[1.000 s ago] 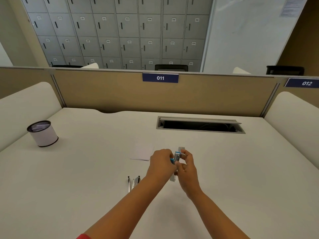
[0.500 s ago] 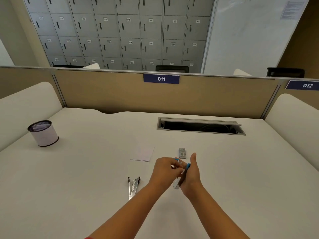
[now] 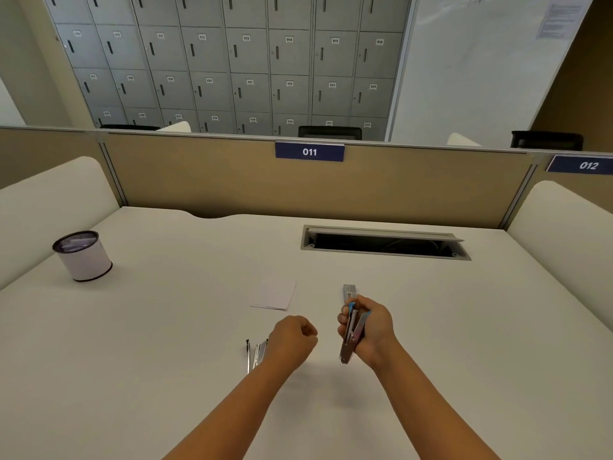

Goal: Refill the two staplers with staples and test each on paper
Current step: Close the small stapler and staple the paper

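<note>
My right hand (image 3: 371,330) grips a blue and metal stapler (image 3: 351,333), hinged open and held upright just above the white desk (image 3: 166,327). My left hand (image 3: 292,338) is a closed fist to its left, with nothing visible in it. A second, silver stapler (image 3: 254,355) lies open on the desk, partly hidden behind my left wrist. A small grey staple box (image 3: 349,290) sits just beyond my right hand. A small stack of white paper (image 3: 275,295) lies farther back, between the hands.
A white cylindrical pot with a dark rim (image 3: 83,255) stands at the far left. An open cable slot (image 3: 384,244) is cut into the desk at the back right. A tan partition (image 3: 232,180) closes the far edge, with white side dividers.
My hands have come apart. The left hand let go of the blue stapler and drew left into a fist; the right hand keeps the stapler and has lowered it slightly.
</note>
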A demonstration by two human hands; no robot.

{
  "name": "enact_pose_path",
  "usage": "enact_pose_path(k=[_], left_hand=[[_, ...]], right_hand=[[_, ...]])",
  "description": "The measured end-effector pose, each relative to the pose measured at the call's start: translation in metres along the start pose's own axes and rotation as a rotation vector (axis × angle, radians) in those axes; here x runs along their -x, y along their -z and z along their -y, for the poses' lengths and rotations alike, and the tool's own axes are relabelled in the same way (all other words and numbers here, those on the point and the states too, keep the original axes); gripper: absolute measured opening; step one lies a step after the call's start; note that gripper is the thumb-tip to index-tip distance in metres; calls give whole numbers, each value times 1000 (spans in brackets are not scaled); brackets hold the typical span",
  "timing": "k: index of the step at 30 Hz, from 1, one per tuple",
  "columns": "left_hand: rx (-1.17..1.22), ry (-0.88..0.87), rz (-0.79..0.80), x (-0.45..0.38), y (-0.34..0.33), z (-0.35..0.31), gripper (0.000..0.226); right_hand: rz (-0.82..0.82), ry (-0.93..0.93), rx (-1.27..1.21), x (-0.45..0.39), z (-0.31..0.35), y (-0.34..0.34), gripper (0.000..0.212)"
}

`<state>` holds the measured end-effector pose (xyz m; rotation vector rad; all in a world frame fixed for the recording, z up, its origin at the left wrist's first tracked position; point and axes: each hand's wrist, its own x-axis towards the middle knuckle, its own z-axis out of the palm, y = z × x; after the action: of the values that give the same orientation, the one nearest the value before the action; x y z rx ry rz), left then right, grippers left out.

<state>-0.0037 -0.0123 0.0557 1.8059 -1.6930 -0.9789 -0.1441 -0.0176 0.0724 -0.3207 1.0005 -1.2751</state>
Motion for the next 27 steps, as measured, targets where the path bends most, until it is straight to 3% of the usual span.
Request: enact_pose_path(k=[19, 27], left_hand=[[-20, -35, 4, -9, -4, 1, 16], [-53, -48, -5, -11, -6, 3, 16]], right_hand=[[-186, 127, 126, -3, 5, 0, 34], [-72, -30, 57, -3, 5, -1, 37]])
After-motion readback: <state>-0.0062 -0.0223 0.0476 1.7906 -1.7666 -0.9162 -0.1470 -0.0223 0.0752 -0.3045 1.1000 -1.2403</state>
